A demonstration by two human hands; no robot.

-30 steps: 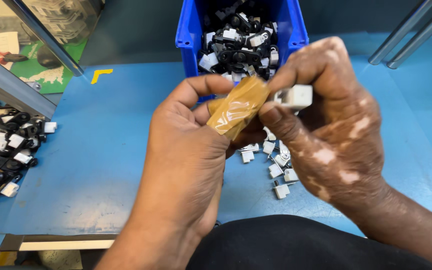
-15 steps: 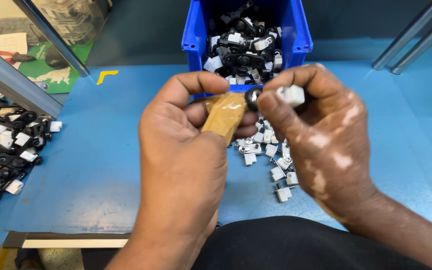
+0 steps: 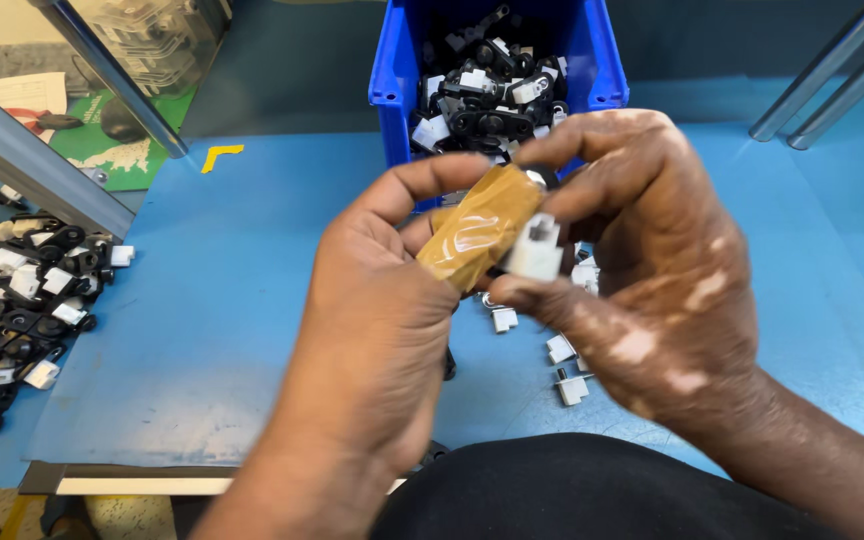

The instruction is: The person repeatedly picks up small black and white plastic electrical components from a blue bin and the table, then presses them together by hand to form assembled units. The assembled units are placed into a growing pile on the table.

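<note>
- Centrally, both hands meet above the blue mat (image 3: 252, 330), just in front of the blue bin (image 3: 392, 90).
- Left hand (image 3: 372, 340): fingers curled, one finger wrapped in tan tape (image 3: 477, 235); thumb arched over the top. The taped finger presses against a small white plastic piece (image 3: 535, 248).
- Right hand (image 3: 652, 280): fingers closed together, pinching the white plastic piece between thumb and fingertips. A dark part shows just above the piece, near the forefinger; what it is cannot be told.
- White plastic piece sits between the two hands, clamped, held off the mat.
- Blue bin holds a heap of black and white parts; it stands at the far edge of the mat, partly hidden by the hands.
- Loose white pieces (image 3: 562, 350) lie on the mat under and just beside the right hand.
- Pile of black and white assembled parts (image 3: 12, 310) lies well apart at the left edge of the mat.
- Grey metal bar (image 3: 32, 165) runs slantwise above that pile.
- Dark cloth (image 3: 572, 490) fills the near edge of the view, below the wrists.
</note>
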